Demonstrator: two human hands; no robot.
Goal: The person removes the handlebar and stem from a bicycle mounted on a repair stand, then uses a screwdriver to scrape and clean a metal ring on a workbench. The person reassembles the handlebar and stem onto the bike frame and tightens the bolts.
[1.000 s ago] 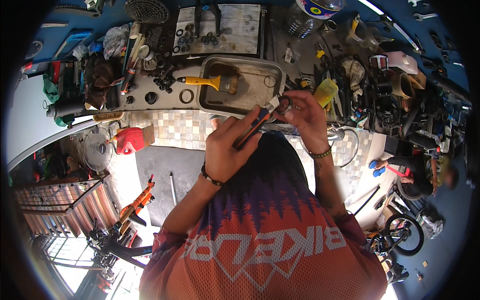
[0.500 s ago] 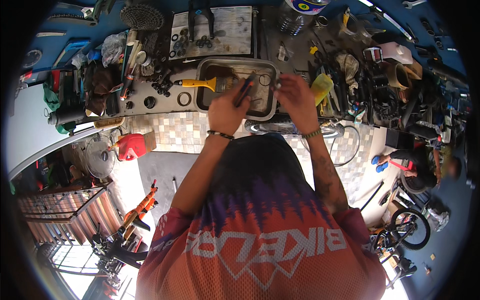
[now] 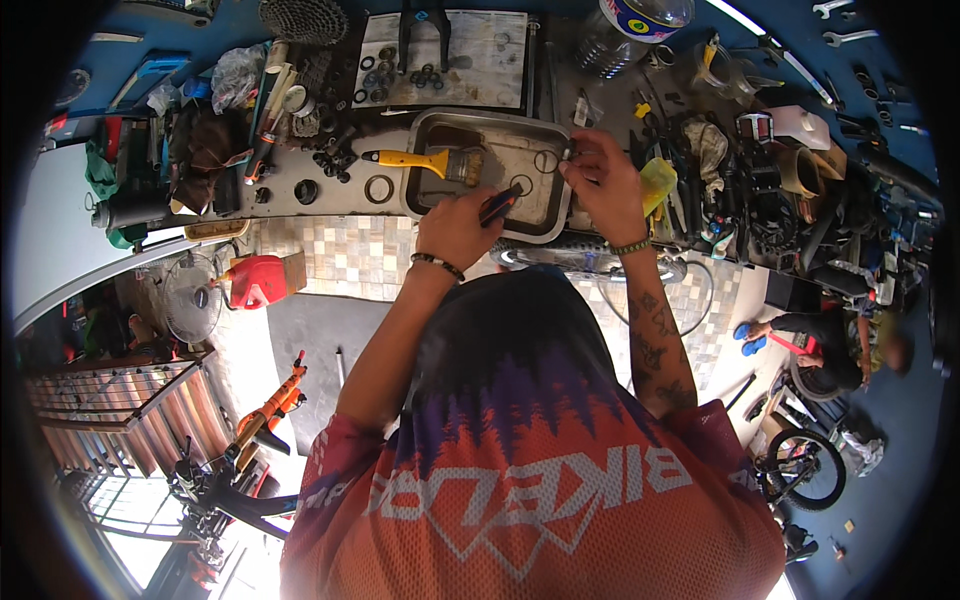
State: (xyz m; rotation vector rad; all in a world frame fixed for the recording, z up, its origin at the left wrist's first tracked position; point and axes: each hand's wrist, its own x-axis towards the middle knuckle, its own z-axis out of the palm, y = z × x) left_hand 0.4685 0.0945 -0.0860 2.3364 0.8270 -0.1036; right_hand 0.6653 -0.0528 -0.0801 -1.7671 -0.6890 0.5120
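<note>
My left hand [image 3: 458, 235] is closed round a black-and-orange hand tool [image 3: 499, 206] over the near edge of a metal tray [image 3: 410, 190]. The tool's tip points toward a thin ring [image 3: 522, 184] in the tray; whether they touch is unclear. At the tray's right rim, my right hand [image 3: 612, 185] has thumb and fingers pinched on a small pale piece, too small to name. Just left of those fingertips is another thin ring [image 3: 545, 162]. A yellow-handled paintbrush [image 3: 410, 160] rests across the tray's left rim, its bristles inside beside dark liquid.
Behind the tray, a stained white sheet [image 3: 480, 60] carries small rings and a black fork-shaped part [image 3: 425, 40]. A larger ring [image 3: 379, 189] lies left of the tray. Tools and parts crowd both bench sides. A large clear bottle [image 3: 610, 45] stands at the back. A person [image 3: 830, 340] sits far right.
My left hand has brought the tool lower, toward the tray's near side, and tilted it. My right hand stays pinched near the right rim. The whole view has shifted slightly.
</note>
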